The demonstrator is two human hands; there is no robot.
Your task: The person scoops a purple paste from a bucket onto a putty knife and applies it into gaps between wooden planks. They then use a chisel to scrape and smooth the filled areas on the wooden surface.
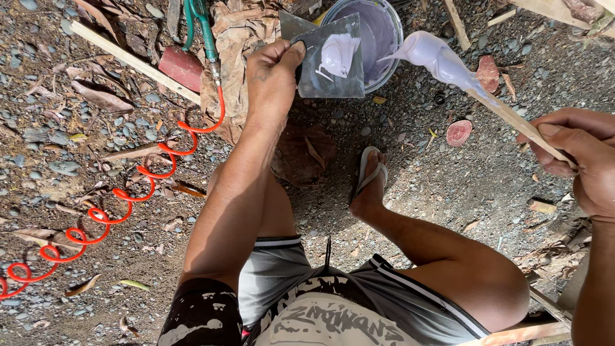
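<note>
Left hand: my left hand (272,74) grips a flat grey plate (330,57) with pale goo, over the bucket (384,35).
Right hand: my right hand (576,154) grips a wooden stick (512,118); goo blob (435,57) sits on its far tip.

Outdoor work yard — gravel ground (448,186), coiled air hose (115,205), wood scraps (131,61).

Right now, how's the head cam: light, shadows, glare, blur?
Head view: hard sunlight, with the person's shadow dark on the gravel around the sandalled foot. Bright sheen on the pale paste coating the stick in the right hand. The metal plate in the left hand stays readable. Focus is sharp, with wide-angle stretch at the edges.
</note>
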